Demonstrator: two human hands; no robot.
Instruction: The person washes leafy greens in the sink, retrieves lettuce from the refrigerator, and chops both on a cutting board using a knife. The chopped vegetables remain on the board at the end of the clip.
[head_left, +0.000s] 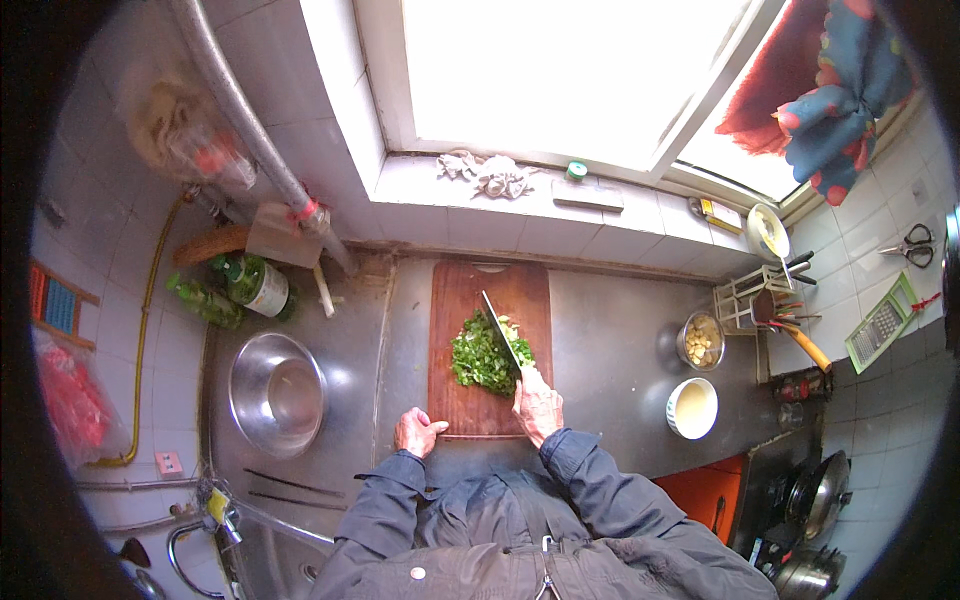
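Observation:
My right hand (538, 407) grips the handle of a kitchen knife (501, 330), its blade angled up and to the left. The blade stands in chopped leafy greens (480, 354), with most of the heap left of it and some pieces on the right. Under them lies a reddish-brown wooden cutting board (457, 292) on the steel counter. My left hand (417, 433) is at the board's lower left corner, fingers curled and thumb pointing in over the corner. Nothing held shows in it.
Left are a steel bowl (247, 390), green plastic bottles (259, 287), a pair of chopsticks (292, 491) and a faucet (232, 525). Right stand a metal bowl of pale pieces (701, 342), a white bowl (691, 409) and a utensil rack (739, 300). Crumpled cloths (499, 176) lie on the windowsill.

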